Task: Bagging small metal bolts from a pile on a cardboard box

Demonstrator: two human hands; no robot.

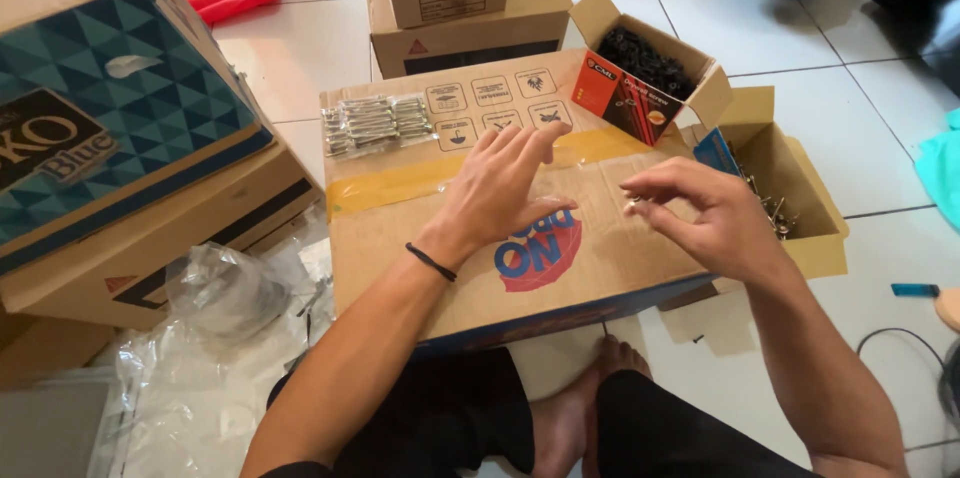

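Small pale fastener, too tiny to identify surely, sits pinched between thumb and fingertips of the right hand, above the taped cardboard box serving as a worktop. At nine o'clock of it the left hand lies flat on the box, fingers close together, holding nothing. At eleven o'clock rests a clear bag of metal bolts; at twelve o'clock an orange carton of black screws; at three o'clock an open box of silvery screws
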